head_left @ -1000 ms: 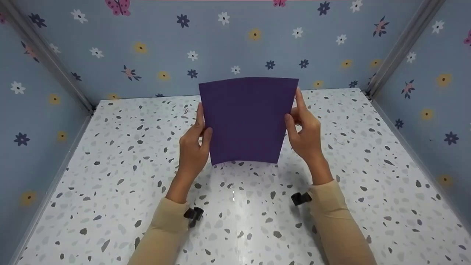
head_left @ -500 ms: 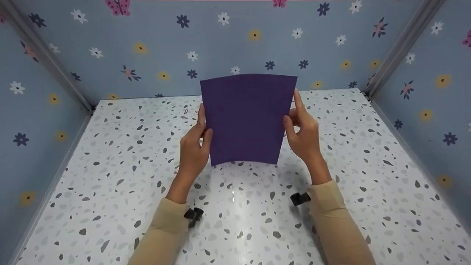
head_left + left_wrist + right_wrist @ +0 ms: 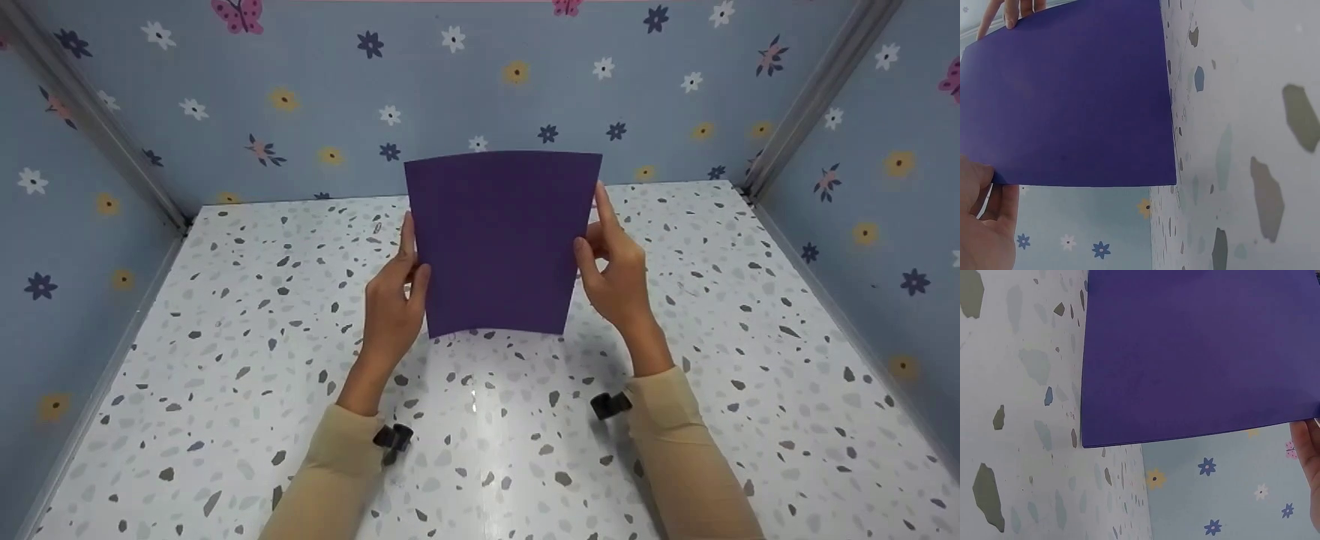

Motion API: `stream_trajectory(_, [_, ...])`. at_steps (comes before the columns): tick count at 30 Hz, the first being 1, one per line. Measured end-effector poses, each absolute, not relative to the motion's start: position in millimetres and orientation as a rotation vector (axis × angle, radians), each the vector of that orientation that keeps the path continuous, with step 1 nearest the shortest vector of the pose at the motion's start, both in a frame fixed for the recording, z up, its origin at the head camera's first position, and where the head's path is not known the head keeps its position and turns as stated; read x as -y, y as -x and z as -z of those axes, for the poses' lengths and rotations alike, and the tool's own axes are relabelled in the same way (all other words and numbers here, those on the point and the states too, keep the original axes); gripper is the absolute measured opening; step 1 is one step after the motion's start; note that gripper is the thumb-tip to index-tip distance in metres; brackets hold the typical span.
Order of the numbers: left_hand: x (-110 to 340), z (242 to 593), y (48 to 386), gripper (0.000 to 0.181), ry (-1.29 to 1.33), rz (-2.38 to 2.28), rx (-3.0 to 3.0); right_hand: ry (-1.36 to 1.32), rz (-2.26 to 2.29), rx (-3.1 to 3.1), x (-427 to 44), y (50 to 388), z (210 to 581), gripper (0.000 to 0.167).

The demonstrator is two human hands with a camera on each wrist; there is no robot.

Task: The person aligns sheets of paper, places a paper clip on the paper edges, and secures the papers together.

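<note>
A plain purple sheet (image 3: pixel 499 244) is held up in front of the body, its top and bottom edges bowed slightly upward. My left hand (image 3: pixel 394 304) pinches its left side, thumb on the near face and fingers along the edge or behind. On the right side my right hand (image 3: pixel 619 277) grips it the same way, index finger stretched up along the edge. The left wrist view shows the sheet (image 3: pixel 1072 101) with the left hand (image 3: pixel 985 219) at its corner region. In the right wrist view, two close edges show along the sheet's (image 3: pixel 1196 354) side above the right hand (image 3: pixel 1309 467).
Below lies a white speckled tabletop (image 3: pixel 480 450). Blue flower-patterned panels (image 3: pixel 450 90) stand at the back and both sides, with grey metal posts (image 3: pixel 825 90) at the corners. Black clip-like pieces (image 3: pixel 611 406) sit at both sleeve cuffs.
The sheet's top edge has risen slightly since the earliest frame, and the right hand has shifted a little to the left. Both hands keep their hold.
</note>
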State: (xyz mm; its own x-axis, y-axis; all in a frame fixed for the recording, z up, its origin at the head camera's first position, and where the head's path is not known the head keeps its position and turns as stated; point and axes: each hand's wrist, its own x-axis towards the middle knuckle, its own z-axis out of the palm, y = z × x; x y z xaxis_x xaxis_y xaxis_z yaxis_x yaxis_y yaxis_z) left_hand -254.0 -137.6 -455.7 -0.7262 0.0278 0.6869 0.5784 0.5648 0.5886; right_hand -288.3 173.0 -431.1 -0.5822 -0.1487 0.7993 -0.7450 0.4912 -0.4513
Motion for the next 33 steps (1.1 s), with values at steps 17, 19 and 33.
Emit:
stream_trajectory(17, [139.3, 456.7, 253.8, 0.062, 0.462, 1.130, 2.194, -0.729, -1.055, 2.093, -172.0, 287.9, 432.3, 0.067])
stream_trajectory(19, [139.4, 456.7, 253.6, 0.063, 0.455, 1.128, 2.205, -0.728, -1.053, 2.098, -171.9, 288.0, 432.7, 0.068])
stream_trajectory(33, [139.0, 459.4, 255.1, 0.065, 0.450, 1.117, 2.245, -0.736, -1.049, 2.133, -173.2, 288.4, 433.2, 0.071])
